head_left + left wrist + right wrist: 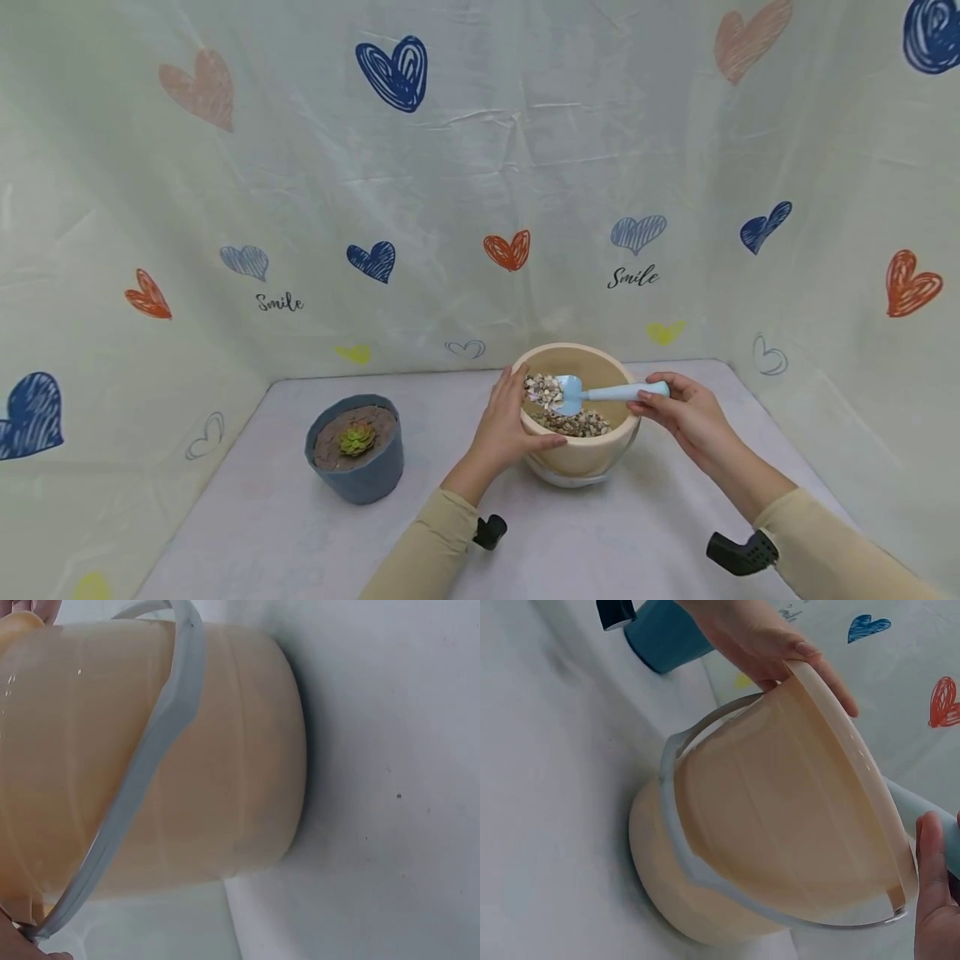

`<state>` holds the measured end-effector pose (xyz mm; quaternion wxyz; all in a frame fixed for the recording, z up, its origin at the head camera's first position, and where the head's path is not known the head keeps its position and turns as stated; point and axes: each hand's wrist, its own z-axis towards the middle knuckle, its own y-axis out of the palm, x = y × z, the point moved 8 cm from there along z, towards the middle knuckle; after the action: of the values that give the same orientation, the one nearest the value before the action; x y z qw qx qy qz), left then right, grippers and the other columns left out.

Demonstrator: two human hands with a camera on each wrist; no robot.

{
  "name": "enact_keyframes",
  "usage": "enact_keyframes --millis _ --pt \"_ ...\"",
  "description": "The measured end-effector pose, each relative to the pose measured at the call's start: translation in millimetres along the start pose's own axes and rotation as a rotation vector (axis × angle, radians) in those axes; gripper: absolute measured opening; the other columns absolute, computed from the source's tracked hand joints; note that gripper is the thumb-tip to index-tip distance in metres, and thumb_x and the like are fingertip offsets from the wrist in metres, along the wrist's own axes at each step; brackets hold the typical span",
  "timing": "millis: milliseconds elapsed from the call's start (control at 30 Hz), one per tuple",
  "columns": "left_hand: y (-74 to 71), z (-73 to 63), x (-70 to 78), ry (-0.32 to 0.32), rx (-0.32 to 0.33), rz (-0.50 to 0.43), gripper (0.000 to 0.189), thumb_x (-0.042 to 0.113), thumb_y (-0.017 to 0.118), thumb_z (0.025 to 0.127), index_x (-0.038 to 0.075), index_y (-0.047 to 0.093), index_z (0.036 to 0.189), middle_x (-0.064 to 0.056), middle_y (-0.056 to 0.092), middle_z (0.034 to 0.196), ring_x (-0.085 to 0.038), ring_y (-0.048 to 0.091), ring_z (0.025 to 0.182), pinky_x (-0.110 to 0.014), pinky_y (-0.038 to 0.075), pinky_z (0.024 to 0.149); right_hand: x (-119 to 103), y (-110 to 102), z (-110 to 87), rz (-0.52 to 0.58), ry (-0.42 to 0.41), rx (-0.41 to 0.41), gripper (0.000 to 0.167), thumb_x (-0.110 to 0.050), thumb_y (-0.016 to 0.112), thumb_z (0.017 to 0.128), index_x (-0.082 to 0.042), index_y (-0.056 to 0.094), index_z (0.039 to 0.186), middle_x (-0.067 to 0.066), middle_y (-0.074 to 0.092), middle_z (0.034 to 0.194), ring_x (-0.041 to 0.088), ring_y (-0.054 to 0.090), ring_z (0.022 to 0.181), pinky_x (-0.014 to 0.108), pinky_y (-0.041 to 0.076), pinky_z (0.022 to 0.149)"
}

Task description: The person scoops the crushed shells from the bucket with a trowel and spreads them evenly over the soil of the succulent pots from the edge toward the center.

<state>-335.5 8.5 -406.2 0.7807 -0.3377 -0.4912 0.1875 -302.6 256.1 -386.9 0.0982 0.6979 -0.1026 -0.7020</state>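
A cream bucket [588, 454] stands on the table, gravel [583, 425] lying in its bottom. My left hand [501, 427] grips its left rim, thumb toward the front and fingers along the side. In the right wrist view that thumb overlaps the rim. Between thumb and fingers, my right hand [693, 421] holds the handle of a small light-blue trowel [626, 392] from the right. The trowel's blade is over the bucket's opening, with pale, mixed pebbles [542, 390] at its tip. The bucket's grey carrying handle [139, 765] hangs down against its front wall.
To the left on the white-covered table [247, 517] stands a blue-grey pot [367, 479] with brown soil and a small green succulent [357, 437]. Behind the table hangs a pale curtain [450, 183] printed with hearts. Each wrist carries a black camera mount [741, 553].
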Motion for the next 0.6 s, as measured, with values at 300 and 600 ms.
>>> enact_keyframes --millis 300,600 --pt "1.9 -2.5 6.6 -0.015 0.009 -0.015 0.125 0.055 0.086 0.063 0.011 0.016 0.157 -0.010 0.016 0.161 -0.030 0.008 0.147 -0.054 0.021 0.112 -5.1 -5.2 -5.3 -0.003 -0.036 -0.007 0.014 0.004 0.065 0.091 -0.007 0.061 0.099 0.008 0.060 0.097 0.016 0.070 0.083 0.029 0.054 0.082" --pt "-5.6 -10.5 7.4 -0.020 -0.018 -0.036 0.126 0.051 0.088 0.064 0.013 0.013 0.157 -0.012 0.012 0.161 -0.033 0.010 0.147 -0.057 0.021 0.111 -14.2 -9.4 -13.6 0.000 -0.070 -0.017 0.012 0.003 0.064 0.092 -0.007 0.064 0.099 0.007 0.059 0.098 0.017 0.070 0.085 0.030 0.054 0.082"
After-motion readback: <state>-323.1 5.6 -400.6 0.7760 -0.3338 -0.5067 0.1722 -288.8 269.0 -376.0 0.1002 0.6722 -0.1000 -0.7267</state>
